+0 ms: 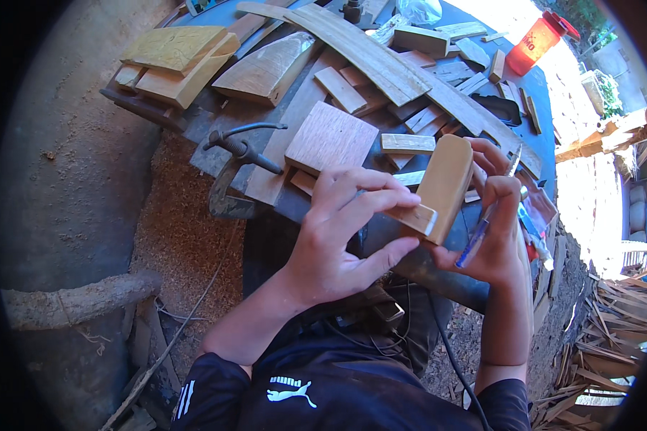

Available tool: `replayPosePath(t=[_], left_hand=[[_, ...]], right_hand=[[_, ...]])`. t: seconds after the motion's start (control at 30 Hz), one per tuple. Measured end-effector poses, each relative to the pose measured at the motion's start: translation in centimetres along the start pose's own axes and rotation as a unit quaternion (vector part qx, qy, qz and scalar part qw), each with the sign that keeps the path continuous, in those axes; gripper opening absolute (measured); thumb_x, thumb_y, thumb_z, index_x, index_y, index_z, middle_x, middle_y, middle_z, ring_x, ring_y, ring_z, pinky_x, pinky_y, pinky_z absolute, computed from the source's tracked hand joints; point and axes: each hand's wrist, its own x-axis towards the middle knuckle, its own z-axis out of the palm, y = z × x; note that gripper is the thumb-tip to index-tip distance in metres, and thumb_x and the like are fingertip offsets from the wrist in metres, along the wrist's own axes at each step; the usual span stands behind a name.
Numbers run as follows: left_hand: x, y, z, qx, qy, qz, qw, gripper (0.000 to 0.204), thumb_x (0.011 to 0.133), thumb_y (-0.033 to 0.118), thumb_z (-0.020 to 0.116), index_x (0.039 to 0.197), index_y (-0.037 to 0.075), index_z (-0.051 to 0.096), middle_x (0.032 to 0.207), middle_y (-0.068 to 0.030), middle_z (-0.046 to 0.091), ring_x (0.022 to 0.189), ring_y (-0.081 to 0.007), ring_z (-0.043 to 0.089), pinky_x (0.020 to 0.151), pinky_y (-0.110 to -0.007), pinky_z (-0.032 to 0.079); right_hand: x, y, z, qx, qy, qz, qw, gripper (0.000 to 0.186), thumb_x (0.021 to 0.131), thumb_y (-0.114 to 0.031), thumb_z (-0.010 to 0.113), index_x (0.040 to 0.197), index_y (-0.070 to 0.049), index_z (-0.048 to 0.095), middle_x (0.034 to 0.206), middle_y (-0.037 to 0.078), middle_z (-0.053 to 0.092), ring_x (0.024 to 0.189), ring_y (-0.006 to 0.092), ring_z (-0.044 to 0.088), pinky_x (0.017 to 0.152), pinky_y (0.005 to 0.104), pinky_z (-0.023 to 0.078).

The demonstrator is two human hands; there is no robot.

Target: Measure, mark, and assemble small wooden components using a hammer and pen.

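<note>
My left hand (338, 251) pinches a small pale wood strip (417, 215) between fingertips and thumb, against the lower end of an upright tan wood block (446, 176) with a rounded top. My right hand (496, 230) grips that block along its right side and also holds a slim pen (478, 241) among its fingers. Just behind my hands lie a square pinkish wood block (331, 140) and short strips (406, 144). A metal clamp (237, 151) sits at the bench edge to the left of my left hand.
The bench (525, 126) holds stacked yellowish boards (172, 50), a wedge offcut (262, 68), long slats (363, 54), several blocks and a red bottle (532, 47). A concrete wall and branch (79, 302) are left; wood scraps (618, 323) are at right. A cable (453, 359) hangs below my hands.
</note>
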Motion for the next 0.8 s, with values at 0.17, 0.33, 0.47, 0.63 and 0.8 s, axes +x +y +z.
replayPosePath(t=[0.17, 0.33, 0.47, 0.63, 0.8], left_hand=[[1.0, 1.3, -1.2, 0.05, -0.015, 0.049, 0.997, 0.04, 0.077, 0.029, 0.09, 0.111, 0.01, 0.078, 0.106, -0.0067, 0.069, 0.101, -0.0249, 0.057, 0.094, -0.038, 0.045], [0.3, 2.2, -1.5, -0.011, -0.038, 0.036, 0.999, 0.039, 0.076, 0.036, 0.09, 0.102, 0.01, 0.08, 0.098, -0.0026, 0.063, 0.1, -0.0245, 0.055, 0.092, -0.038, 0.044], [-0.1, 3.0, -1.6, 0.021, -0.037, 0.045, 0.998, 0.038, 0.075, 0.035, 0.09, 0.101, 0.009, 0.079, 0.097, -0.0026, 0.063, 0.1, -0.0245, 0.054, 0.092, -0.038, 0.044], [-0.4, 3.1, -2.2, 0.059, -0.047, 0.044, 0.996, 0.039, 0.072, 0.031, 0.091, 0.1, 0.007, 0.079, 0.097, -0.0023, 0.063, 0.101, -0.0255, 0.055, 0.093, -0.039, 0.045], [-1.0, 3.2, -2.0, 0.039, -0.035, 0.037, 0.998, 0.036, 0.073, 0.025, 0.091, 0.101, 0.006, 0.08, 0.098, -0.0037, 0.063, 0.103, -0.0268, 0.056, 0.095, -0.04, 0.047]], right_hand=[[-0.1, 0.1, 0.0, 0.068, 0.016, -0.05, 0.996, 0.08, 0.069, -0.026, 0.098, 0.116, -0.014, 0.034, 0.149, 0.032, 0.036, 0.139, 0.046, 0.049, 0.111, 0.0598, 0.046], [-0.3, -0.3, 0.8, 0.115, 0.012, -0.081, 0.99, 0.08, 0.072, -0.03, 0.098, 0.118, -0.016, 0.034, 0.149, 0.033, 0.036, 0.139, 0.0475, 0.049, 0.111, 0.0625, 0.047], [-0.4, -0.6, 1.3, 0.114, 0.015, -0.101, 0.988, 0.079, 0.073, -0.03, 0.098, 0.117, -0.015, 0.034, 0.149, 0.033, 0.036, 0.139, 0.0475, 0.048, 0.112, 0.0634, 0.045], [-0.1, -0.5, 1.3, 0.136, -0.006, -0.096, 0.986, 0.074, 0.074, -0.028, 0.096, 0.114, -0.012, 0.036, 0.149, 0.032, 0.038, 0.141, 0.0459, 0.047, 0.116, 0.0628, 0.041], [-0.6, 0.4, 1.3, 0.167, -0.031, -0.113, 0.979, 0.078, 0.07, -0.029, 0.099, 0.114, -0.01, 0.037, 0.151, 0.031, 0.039, 0.142, 0.0436, 0.047, 0.115, 0.0599, 0.042]])
